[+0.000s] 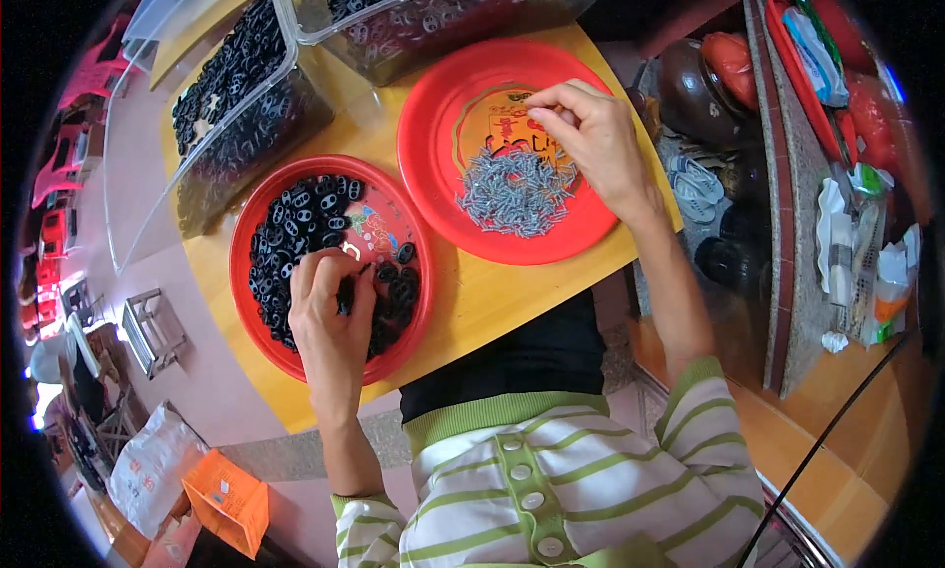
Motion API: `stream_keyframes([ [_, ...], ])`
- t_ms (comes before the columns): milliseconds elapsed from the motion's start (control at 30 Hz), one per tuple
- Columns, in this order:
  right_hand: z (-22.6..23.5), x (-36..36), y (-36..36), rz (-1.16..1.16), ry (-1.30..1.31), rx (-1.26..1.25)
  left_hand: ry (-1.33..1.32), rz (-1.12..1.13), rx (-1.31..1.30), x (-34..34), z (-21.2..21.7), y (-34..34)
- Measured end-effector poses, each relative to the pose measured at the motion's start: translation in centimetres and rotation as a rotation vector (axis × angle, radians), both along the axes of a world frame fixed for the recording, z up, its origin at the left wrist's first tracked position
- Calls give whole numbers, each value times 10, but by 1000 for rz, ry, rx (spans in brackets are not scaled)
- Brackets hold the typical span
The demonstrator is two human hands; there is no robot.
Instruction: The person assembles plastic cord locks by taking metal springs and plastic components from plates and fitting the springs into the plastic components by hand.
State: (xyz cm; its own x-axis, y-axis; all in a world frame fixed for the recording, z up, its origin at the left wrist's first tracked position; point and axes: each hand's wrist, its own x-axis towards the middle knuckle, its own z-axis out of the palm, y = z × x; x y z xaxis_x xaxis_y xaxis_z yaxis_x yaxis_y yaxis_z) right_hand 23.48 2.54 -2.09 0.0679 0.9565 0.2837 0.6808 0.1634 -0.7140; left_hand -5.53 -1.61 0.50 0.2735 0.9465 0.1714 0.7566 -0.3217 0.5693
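My left hand [330,317] rests in the left red plate [246,302], fingers curled onto a heap of small black plastic parts [295,223] and pinching one of them. My right hand [591,135] hovers over the right red plate [443,105], fingertips pinched together above a pile of small grey metal pins [517,189]. Whether a pin sits between those fingertips is too small to tell. Both plates lie on a yellow wooden table [492,292].
Two clear plastic bins [246,105] of more black parts stand at the table's far side. Shelves with bags and clutter [837,174] rise on the right. Pink stools, a metal stool [153,327] and an orange box [228,499] stand on the floor at left.
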Motion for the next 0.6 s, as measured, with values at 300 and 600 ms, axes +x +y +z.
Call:
stream_keyframes([
  [300,-25,3,48,45,-158,117,-1040,84,-600,17,-15,-40],
  [600,-26,-3,53,78,-523,182,-1637,52,-893,11,-25,-47],
])
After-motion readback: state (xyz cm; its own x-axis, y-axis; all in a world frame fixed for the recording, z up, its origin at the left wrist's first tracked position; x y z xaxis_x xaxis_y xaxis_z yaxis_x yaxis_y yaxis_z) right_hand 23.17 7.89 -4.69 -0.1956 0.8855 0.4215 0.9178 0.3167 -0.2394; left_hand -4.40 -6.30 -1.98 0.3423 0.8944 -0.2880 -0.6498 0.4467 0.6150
